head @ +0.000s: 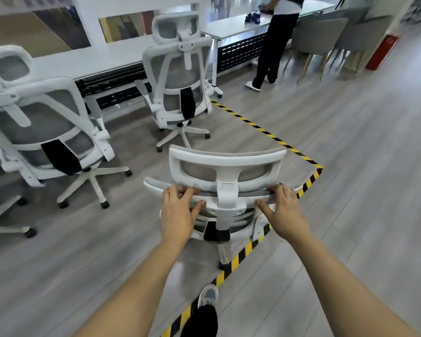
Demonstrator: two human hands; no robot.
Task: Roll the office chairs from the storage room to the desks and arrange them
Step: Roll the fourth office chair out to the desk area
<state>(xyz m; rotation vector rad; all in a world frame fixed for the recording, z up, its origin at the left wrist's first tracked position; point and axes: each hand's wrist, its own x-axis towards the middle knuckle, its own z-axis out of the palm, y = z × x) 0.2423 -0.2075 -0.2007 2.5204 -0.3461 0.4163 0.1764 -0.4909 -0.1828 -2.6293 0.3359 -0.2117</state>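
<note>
Because steering needs even pressure, the chair (225, 190) at lower centre is gripped by left hand (180, 212) and right hand (281, 210), fingers (187, 190) curled over its backrest rim.

Grey wood-plank floor (350, 147) carries three white mesh office chairs (225, 190) on castors, two parked near the wall and one nearer the camera. Yellow-and-black striped tape (265, 132) is stuck to the floor in an angular outline, passing under the nearest chair's base.

Head camera looks steeply down over a near chair (225, 188) onto the floor (350, 166)
</note>
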